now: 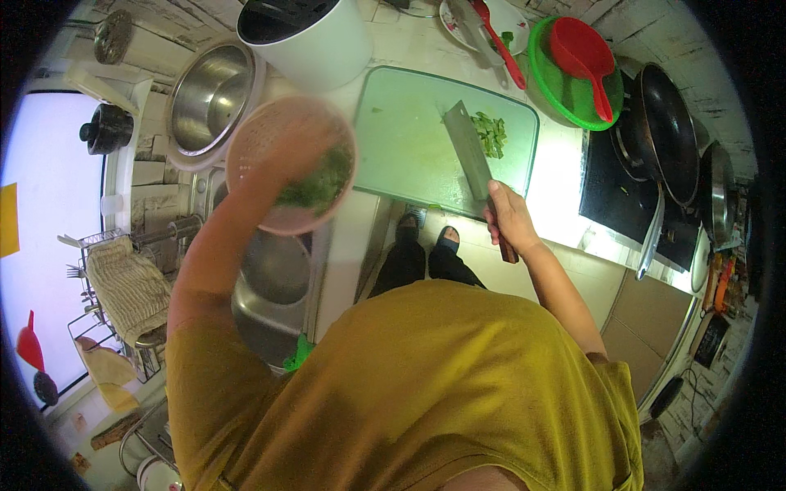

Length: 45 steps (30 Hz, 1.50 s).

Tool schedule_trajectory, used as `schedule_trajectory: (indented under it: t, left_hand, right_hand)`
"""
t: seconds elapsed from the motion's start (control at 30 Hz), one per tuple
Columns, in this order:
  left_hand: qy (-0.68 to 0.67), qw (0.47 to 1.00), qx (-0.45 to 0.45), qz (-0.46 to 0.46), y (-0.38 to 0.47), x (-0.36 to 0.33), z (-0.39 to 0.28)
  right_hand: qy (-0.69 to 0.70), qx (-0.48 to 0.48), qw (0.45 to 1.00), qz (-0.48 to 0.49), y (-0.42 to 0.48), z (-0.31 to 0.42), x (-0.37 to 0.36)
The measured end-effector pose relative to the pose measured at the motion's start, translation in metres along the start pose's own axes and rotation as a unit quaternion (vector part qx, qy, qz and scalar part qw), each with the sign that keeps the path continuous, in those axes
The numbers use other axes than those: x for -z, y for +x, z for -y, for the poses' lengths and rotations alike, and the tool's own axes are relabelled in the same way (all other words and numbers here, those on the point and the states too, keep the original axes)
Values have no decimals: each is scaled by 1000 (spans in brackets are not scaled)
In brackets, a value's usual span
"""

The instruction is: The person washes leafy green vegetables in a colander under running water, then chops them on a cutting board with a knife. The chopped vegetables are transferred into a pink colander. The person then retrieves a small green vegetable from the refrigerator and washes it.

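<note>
My right hand (513, 216) grips the wooden handle of a cleaver (468, 152). Its broad blade rests flat-looking over the pale green cutting board (411, 147), left of a small pile of chopped green vegetable (490, 134). Blurred by motion, my left hand (302, 146) reaches into a pink perforated plastic colander (296, 226) above the sink's near side. Leafy greens (319, 184) lie in the colander beside the hand. The blur hides the fingers, so whether they hold any greens cannot be told.
A steel bowl (212, 104) and a white bin-like container (319, 55) stand beyond the colander. Right of the board are a green basin (543, 92) with a red ladle (580, 52), a plate with utensils (454, 24), and a wok (669, 135) on the black stove. The steel sink (270, 325) is at left.
</note>
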<state>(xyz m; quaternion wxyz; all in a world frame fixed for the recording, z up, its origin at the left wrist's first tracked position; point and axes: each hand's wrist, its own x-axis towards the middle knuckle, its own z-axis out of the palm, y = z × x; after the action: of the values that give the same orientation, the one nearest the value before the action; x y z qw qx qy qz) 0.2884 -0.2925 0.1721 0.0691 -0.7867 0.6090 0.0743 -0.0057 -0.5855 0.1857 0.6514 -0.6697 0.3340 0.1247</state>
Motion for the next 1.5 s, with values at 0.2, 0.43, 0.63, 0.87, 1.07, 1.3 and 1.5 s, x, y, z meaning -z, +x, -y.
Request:
schedule_trajectory:
  t: [0.2,0.43,0.63,0.87,1.07,1.3,1.5]
  left_hand:
    - [3,998,30,48,1,10,-4]
    - [-97,990,75,74,-9,57,1]
    - [-167,982,86,15,8,126,-23]
    - [-310,942,34,121,125,98,-89]
    - [-329,930,119,115,154,5,-111]
    - [-335,917,134,-173,120,-12,-143]
    - [-287,935,72,-198,113,-13,-153]
  right_hand:
    - [-14,25,1000,-8,2,-5,-1]
    - [-23,33,999,-19,-2,-2,-4]
    - [0,31,999,-31,-5,-6,5]
    - [43,15,998,-46,-3,-12,1]
    - [35,4,998,-43,-6,-3,-4]
    - [-13,12,998,-62,-9,0,-10]
    - [-51,58,993,-94,-17,11,-5]
